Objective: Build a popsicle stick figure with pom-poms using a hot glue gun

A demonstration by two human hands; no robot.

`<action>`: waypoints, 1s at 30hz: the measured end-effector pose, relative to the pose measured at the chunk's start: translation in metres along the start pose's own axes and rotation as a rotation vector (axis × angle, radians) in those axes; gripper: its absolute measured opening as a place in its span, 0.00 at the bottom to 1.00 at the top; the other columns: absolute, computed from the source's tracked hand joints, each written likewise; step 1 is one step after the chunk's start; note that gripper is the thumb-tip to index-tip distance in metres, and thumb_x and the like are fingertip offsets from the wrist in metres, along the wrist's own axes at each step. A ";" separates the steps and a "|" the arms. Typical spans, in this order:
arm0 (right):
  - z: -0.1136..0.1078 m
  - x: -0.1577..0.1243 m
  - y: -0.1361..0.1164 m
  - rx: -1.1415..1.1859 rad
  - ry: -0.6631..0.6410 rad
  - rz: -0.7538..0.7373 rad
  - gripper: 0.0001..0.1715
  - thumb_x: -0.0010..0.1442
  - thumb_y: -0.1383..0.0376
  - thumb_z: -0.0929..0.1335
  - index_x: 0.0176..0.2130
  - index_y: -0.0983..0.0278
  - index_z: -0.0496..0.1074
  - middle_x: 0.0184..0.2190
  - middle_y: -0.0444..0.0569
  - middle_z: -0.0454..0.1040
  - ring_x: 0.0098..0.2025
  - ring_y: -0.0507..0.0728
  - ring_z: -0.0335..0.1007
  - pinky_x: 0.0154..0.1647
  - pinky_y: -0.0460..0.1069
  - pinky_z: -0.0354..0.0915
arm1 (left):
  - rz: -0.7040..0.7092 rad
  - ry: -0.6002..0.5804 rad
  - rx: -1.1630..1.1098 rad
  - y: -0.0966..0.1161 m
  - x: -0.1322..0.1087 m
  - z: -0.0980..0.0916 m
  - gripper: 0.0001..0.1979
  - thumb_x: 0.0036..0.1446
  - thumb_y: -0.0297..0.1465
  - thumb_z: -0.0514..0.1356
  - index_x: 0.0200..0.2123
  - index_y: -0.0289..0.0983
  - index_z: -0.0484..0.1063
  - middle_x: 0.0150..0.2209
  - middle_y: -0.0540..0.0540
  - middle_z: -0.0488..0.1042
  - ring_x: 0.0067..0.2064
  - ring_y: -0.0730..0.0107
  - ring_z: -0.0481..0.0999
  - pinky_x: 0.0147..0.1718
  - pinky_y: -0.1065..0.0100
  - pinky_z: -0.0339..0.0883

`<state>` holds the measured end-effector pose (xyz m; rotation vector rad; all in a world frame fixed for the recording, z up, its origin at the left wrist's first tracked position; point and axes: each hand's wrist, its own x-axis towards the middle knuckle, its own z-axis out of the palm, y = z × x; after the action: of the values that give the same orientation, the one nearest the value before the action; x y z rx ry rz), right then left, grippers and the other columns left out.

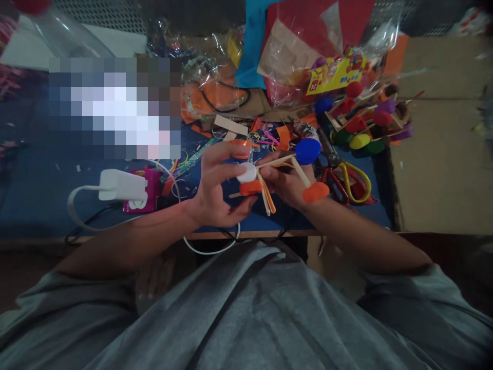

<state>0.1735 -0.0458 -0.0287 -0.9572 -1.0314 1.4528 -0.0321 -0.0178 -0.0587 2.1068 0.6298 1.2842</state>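
Stick model (300,172) up between both hands, just above the blue worktop (34,205)! Behind it crinkly clear bags (208,61), paper scraps and a second ball-and-stick frame (365,123) crowd the surface; scissors (348,182) lie just to the right. The left hand (215,190) pinches a smooth white ball (246,172) in its fingers; the right hand (287,185) has its fingers clamped round the flat wooden sticks carrying a blue ball (307,150). It's dim and blurry, and the joints are hidden.

It's dim in here, colours muddy. Beyond the fingers (221,150) plastic wrap (208,77) throws weak glare; left of them sits 1 pixelated patch (115,108). Frame edges bend and smear.
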 end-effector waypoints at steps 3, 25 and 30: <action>-0.002 0.000 -0.001 -0.040 0.065 -0.037 0.32 0.43 0.40 0.86 0.33 0.59 0.80 0.26 0.43 0.79 0.20 0.50 0.65 0.16 0.49 0.64 | 0.278 0.106 0.075 0.006 0.013 0.002 0.30 0.62 0.48 0.74 0.61 0.43 0.72 0.59 0.38 0.75 0.59 0.54 0.77 0.55 0.49 0.77; -0.014 -0.004 -0.001 -0.303 -0.023 -0.184 0.24 0.53 0.44 0.84 0.39 0.58 0.86 0.39 0.49 0.86 0.34 0.56 0.79 0.33 0.52 0.77 | -0.143 0.003 -0.326 0.012 0.013 0.005 0.23 0.65 0.52 0.69 0.53 0.44 0.74 0.50 0.41 0.76 0.50 0.59 0.79 0.46 0.58 0.78; -0.011 -0.002 -0.007 -0.412 -0.057 -0.306 0.20 0.56 0.45 0.83 0.35 0.57 0.86 0.35 0.48 0.85 0.37 0.57 0.81 0.43 0.54 0.78 | -0.326 0.016 -0.463 0.010 0.011 0.010 0.23 0.59 0.47 0.76 0.47 0.41 0.75 0.43 0.46 0.76 0.39 0.70 0.76 0.36 0.67 0.73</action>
<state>0.1865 -0.0464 -0.0252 -0.9948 -1.4860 1.0389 -0.0173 -0.0201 -0.0488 1.5481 0.5860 1.1329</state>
